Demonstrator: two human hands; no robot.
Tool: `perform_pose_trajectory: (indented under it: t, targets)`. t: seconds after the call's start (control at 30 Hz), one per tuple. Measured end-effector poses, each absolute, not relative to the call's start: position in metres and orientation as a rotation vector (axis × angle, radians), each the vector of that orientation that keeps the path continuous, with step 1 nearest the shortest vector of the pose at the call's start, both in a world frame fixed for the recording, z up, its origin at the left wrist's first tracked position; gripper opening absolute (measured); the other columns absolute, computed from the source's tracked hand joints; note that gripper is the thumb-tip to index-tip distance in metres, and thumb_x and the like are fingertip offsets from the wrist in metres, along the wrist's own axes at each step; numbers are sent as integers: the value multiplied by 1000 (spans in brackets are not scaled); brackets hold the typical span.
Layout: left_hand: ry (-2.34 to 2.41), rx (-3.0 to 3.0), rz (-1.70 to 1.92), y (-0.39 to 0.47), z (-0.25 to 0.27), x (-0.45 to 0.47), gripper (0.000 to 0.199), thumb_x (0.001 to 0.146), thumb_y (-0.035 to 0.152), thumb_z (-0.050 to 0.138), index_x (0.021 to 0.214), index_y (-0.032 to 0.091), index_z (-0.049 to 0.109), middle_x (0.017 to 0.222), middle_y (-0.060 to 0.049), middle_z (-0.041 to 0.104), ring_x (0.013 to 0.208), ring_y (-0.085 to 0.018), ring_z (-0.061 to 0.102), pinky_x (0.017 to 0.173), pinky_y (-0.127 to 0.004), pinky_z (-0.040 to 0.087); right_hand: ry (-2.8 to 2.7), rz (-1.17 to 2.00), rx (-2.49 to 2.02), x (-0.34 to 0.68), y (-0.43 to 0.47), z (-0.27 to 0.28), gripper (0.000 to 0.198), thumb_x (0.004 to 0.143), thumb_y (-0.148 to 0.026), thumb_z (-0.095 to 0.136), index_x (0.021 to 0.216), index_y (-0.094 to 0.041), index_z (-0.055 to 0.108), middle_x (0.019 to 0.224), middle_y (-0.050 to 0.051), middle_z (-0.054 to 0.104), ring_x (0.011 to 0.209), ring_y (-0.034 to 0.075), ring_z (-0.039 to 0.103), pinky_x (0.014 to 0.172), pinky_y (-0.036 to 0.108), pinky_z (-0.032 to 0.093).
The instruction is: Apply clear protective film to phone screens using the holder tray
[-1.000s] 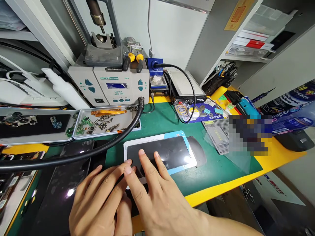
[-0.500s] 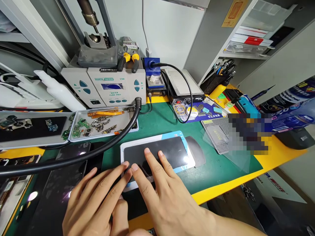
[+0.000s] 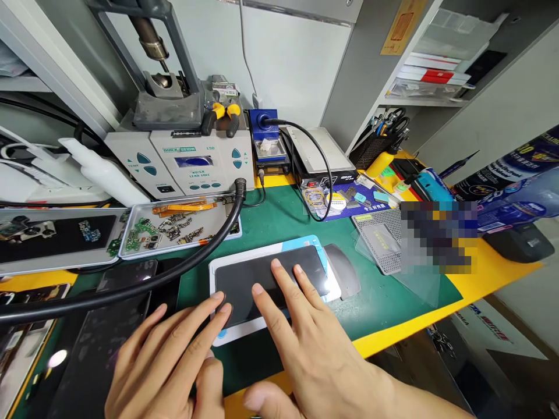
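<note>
A dark, glossy phone screen (image 3: 253, 297) lies face up on a white and light-blue card or tray (image 3: 216, 338) on the green mat. My left hand (image 3: 170, 361) rests fingertips at the screen's near left end, its fingers extended. Spread over the middle and right of the dark panel are the fingers of my right hand (image 3: 305, 331), with the thumb held apart below. Both hands touch the surface without gripping it. A grey curved flat piece (image 3: 345, 276) sticks out beyond the card's right end.
A thick black hose (image 3: 183, 265) arches across the left from the hot air station (image 3: 196, 160). Trays of circuit boards (image 3: 177, 247) sit behind it. To the right lie a perforated metal plate (image 3: 379, 238) and a bottle (image 3: 519, 201). The mat's yellow-bordered edge (image 3: 406, 326) runs nearby.
My right hand has slid to the right along the screen, away from my left hand, and its thumb now shows. My left fingertips stay at the left end. The view has shifted slightly.
</note>
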State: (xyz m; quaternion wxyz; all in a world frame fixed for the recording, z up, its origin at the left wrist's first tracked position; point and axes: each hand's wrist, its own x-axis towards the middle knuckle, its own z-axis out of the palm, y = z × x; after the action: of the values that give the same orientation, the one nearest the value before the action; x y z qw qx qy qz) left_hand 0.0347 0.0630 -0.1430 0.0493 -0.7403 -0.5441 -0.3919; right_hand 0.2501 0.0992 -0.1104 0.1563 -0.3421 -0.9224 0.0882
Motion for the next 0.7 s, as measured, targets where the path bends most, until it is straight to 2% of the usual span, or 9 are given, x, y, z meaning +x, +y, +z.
perform_pose_trajectory:
  t: [0.23,0.53,0.7]
  targets:
    - [-1676,-2259,-1196,62,-143,36,50,79,-1,61,124,19,72,119,-9,76,106,-28,68,106,-59,46,-2632,252,-1060,262,103,-106,85,102,-61,42,157,3,26,162,32,23,155,42,3,119,65,32]
    - [-1663,-2239,-1183,66,-138,37,45,81,1,60,119,20,73,115,-8,77,102,-26,69,104,-57,48,-2595,200,-1149,280,107,-107,77,103,-52,45,157,1,26,165,29,18,155,42,6,120,69,26]
    - [-1612,-2269,-1148,67,-135,36,41,81,1,59,115,19,73,114,-9,78,100,-26,69,102,-54,48,-2567,151,-1269,288,110,-110,76,103,-50,46,157,0,28,165,30,16,155,41,7,120,68,28]
